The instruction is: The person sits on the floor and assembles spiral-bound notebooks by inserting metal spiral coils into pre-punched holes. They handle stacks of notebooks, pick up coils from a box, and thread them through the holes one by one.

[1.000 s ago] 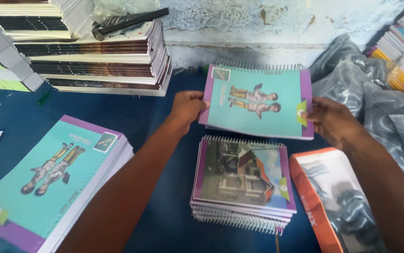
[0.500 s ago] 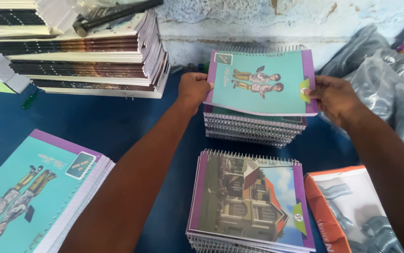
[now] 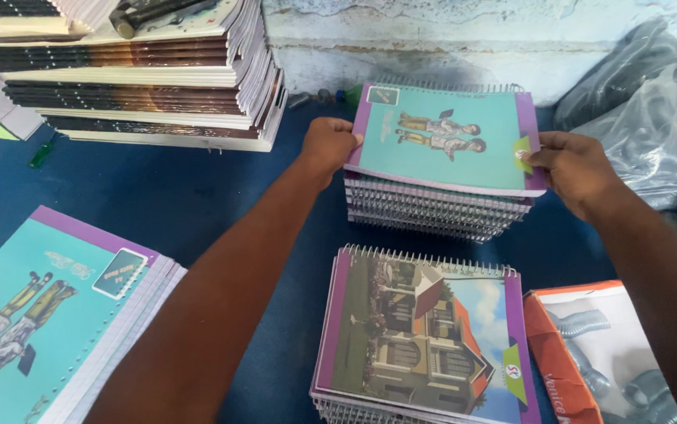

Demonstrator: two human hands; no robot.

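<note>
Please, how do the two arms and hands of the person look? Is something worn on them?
Both forearms are bare up to the picture's edge: no sleeve, glove, watch or bracelet shows. The left hand and the right hand show no ring that I can make out, and the fingernails look short and unpainted.

Two bare forearms are seen, with no sleeves in view. No watch, ring or band is worn on the left hand (image 3: 329, 145) or the right hand (image 3: 572, 169). Short, unpainted fingernails are shown.
</note>
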